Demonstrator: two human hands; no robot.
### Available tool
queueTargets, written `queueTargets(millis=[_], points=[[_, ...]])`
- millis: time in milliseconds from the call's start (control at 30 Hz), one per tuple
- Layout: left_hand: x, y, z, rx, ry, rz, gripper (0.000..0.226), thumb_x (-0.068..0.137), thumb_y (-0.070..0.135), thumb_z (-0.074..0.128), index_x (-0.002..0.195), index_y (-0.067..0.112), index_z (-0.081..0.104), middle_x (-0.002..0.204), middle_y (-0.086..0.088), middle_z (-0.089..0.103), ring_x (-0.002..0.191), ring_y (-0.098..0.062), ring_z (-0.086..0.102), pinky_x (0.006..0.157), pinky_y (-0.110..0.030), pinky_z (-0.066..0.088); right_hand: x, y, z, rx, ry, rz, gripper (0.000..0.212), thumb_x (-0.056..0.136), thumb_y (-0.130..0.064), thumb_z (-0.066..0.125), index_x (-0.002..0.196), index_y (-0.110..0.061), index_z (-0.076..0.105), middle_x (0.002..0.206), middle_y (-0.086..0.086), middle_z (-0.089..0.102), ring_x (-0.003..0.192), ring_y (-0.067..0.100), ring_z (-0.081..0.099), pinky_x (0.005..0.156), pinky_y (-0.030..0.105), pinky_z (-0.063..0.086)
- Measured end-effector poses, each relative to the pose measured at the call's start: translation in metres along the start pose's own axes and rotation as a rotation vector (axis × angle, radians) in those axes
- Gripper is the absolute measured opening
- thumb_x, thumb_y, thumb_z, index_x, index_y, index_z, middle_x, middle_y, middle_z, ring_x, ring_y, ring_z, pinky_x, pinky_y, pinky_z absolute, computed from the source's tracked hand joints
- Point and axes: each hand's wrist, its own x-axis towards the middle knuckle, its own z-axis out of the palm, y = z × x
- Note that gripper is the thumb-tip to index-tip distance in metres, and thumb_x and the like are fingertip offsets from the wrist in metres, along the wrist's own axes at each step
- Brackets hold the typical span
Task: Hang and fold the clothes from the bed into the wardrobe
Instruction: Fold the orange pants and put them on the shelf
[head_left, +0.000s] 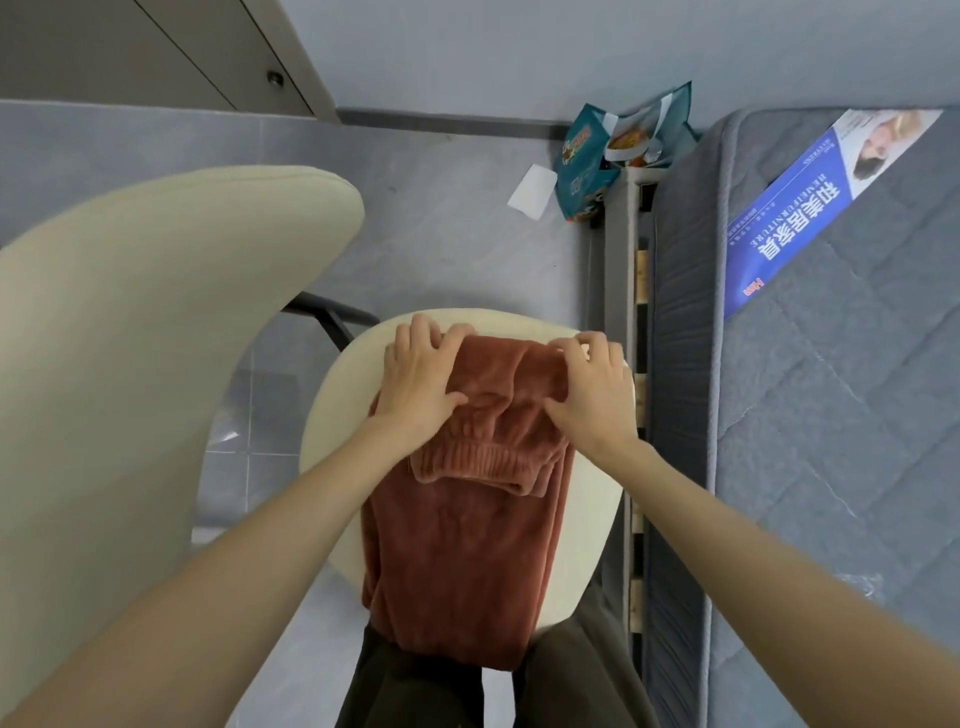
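— Where are the trousers (462, 545)?

— On the chair seat (337, 415), beside the bed rather than on it. They are rust-brown, thick and fleecy, laid lengthways. The near end droops over the seat's rim onto the person's dark-clad legs (571, 686).

— Folded?

— Partly. The far part is doubled back on top, so the gathered, ribbed waistband (467, 462) lies across the middle in a puckered strip.

— And the hands?

— Both are at the far fold. The left hand (415, 379) lies on its left corner, fingers spread and nearly straight, thumb pressed into the pile. It clasps nothing. The right hand (592, 400) is on the right corner with its fingers bent, bunching the plush cloth under the tips. There is some blur, so I can't tell how firm that grip is.

— The chair itself?

— Cream, smooth and padded. The seat is a rounded oval and the backrest (156, 364) is a broad curved slab at left. A thin black metal frame (332, 317) shows between them.

— Around it?

— A pale grey tiled floor (441, 234). At right is a grey quilted mattress (831, 441) with wavy stitching and a glossy blue label (789, 228). It sits on a grey bed frame (618, 291) with wooden slats showing. At the frame's far end stands a crinkled teal bag (587, 166), with a white sheet of paper (532, 192) just beside it.
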Motion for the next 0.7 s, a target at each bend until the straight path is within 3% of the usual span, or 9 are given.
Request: queueTargets(millis=[100,167,233,300,400,500,600,700], points=[[0.029,-0.007,-0.011,0.149,-0.328,-0.051,0.098,0.068,0.041,0.081,0.146,0.030,0.024,0.145,-0.004,0.029,0.133,-0.026,0.027,0.111,-0.046,0.018,0.010,0.009,0.003,-0.061,-0.203,0.063,0.080,0.071,-0.024,0.077,0.140,-0.016,0.038,0.137,0.008,0.041,0.125,0.029,0.036,0.100,0.042,0.037],[0.040,-0.011,-0.013,0.191,-0.512,-0.075,0.101,0.067,0.045,0.080,0.148,0.025,0.023,0.146,-0.002,0.034,0.137,-0.025,0.028,0.114,-0.053,0.009,0.013,0.014,0.008,-0.047,-0.315,0.157,0.071,0.071,-0.031,0.079,0.130,-0.013,0.045,0.128,0.009,0.046,0.118,0.028,0.040,0.092,0.040,0.040],[0.042,-0.011,-0.011,0.190,-0.589,-0.104,0.095,0.066,0.044,0.081,0.143,0.022,0.031,0.138,-0.002,0.045,0.129,-0.026,0.040,0.111,-0.048,0.020,0.013,0.016,0.010,-0.027,-0.373,0.202,0.057,0.069,-0.035,0.080,0.113,-0.012,0.053,0.115,0.009,0.049,0.107,0.026,0.045,0.081,0.037,0.044],[0.036,-0.010,-0.008,0.233,-0.604,-0.115,0.077,0.068,0.040,0.080,0.132,0.021,0.042,0.125,-0.002,0.056,0.117,-0.025,0.052,0.098,-0.037,0.033,0.010,0.016,0.007,-0.065,-0.395,0.140,0.043,0.070,-0.034,0.078,0.102,-0.012,0.058,0.108,0.007,0.048,0.103,0.026,0.046,0.073,0.034,0.042],[0.027,-0.008,-0.014,0.277,-0.548,-0.113,0.046,0.076,0.035,0.072,0.116,0.020,0.056,0.114,-0.003,0.063,0.106,-0.025,0.058,0.082,-0.031,0.038,0.005,0.014,-0.007,-0.061,-0.372,0.034,0.025,0.073,-0.022,0.070,0.093,-0.012,0.059,0.100,0.005,0.056,0.095,0.026,0.053,0.065,0.033,0.043],[0.030,-0.004,-0.037,0.262,-0.419,-0.079,0.036,0.079,0.033,0.068,0.110,0.020,0.056,0.108,-0.003,0.064,0.102,-0.026,0.060,0.073,-0.031,0.036,0.008,0.008,-0.032,0.017,-0.332,0.008,0.022,0.074,-0.012,0.064,0.094,-0.013,0.056,0.093,0.005,0.061,0.086,0.027,0.059,0.062,0.033,0.045],[0.044,0.006,-0.066,0.231,-0.245,-0.063,0.029,0.080,0.026,0.065,0.106,0.018,0.055,0.103,-0.008,0.065,0.098,-0.033,0.061,0.071,-0.032,0.037,0.020,0.002,-0.060,0.031,-0.173,-0.042,0.026,0.075,-0.007,0.063,0.099,-0.012,0.053,0.099,0.007,0.055,0.089,0.028,0.055,0.067,0.038,0.047],[0.056,0.019,-0.088,0.149,-0.021,-0.035,0.023,0.079,0.014,0.060,0.100,0.015,0.050,0.098,-0.011,0.063,0.091,-0.038,0.060,0.065,-0.036,0.041,0.033,0.001,-0.082,0.014,0.087,-0.123,0.024,0.075,-0.002,0.061,0.096,-0.009,0.051,0.099,0.008,0.052,0.093,0.029,0.048,0.061,0.037,0.040]])
